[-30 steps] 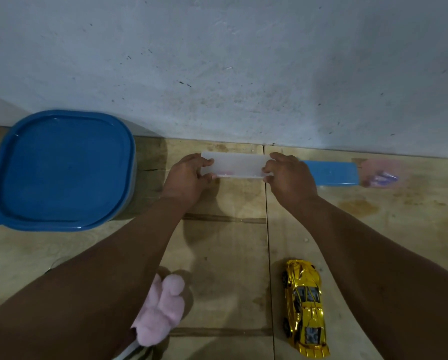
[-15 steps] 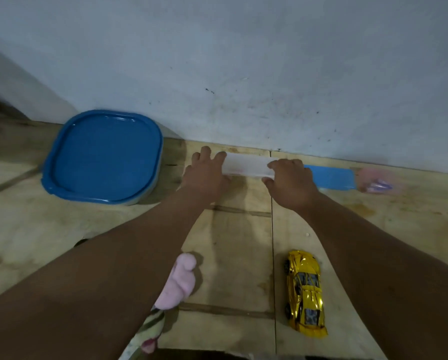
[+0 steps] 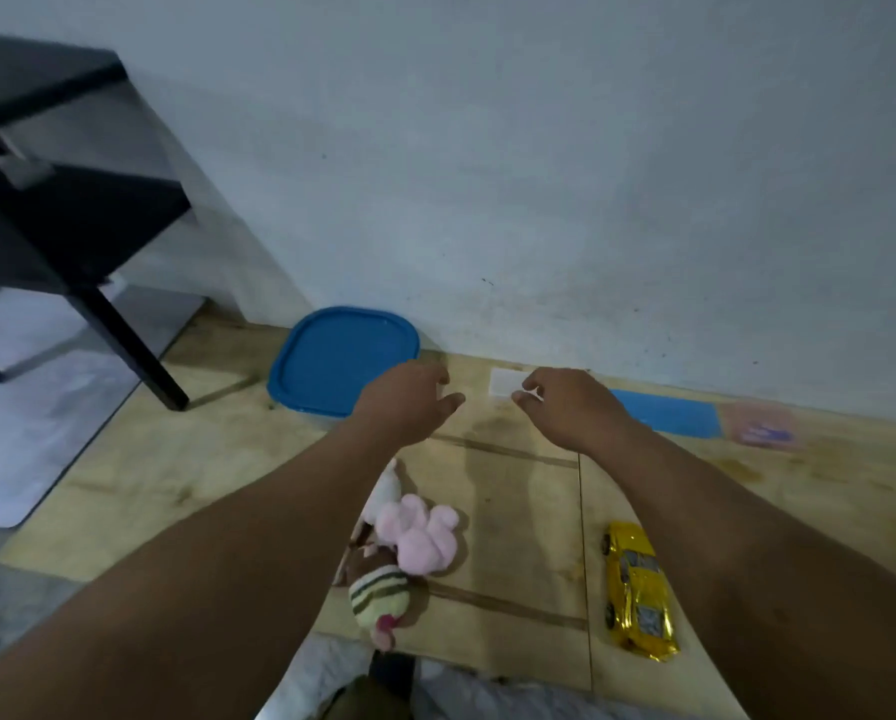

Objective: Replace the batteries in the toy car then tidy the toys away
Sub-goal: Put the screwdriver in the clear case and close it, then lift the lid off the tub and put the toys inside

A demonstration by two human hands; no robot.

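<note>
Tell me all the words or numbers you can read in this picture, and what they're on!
None can be read.
Pink pack by the wall: purple marks, too blurred to read.
White box at the right hand: faint marks, too blurred to tell.
Gold car, blue lid, plush toys: no writing shows.

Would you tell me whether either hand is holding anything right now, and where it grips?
The right hand pinches the white strip at its near edge; the left hand holds nothing.
</note>
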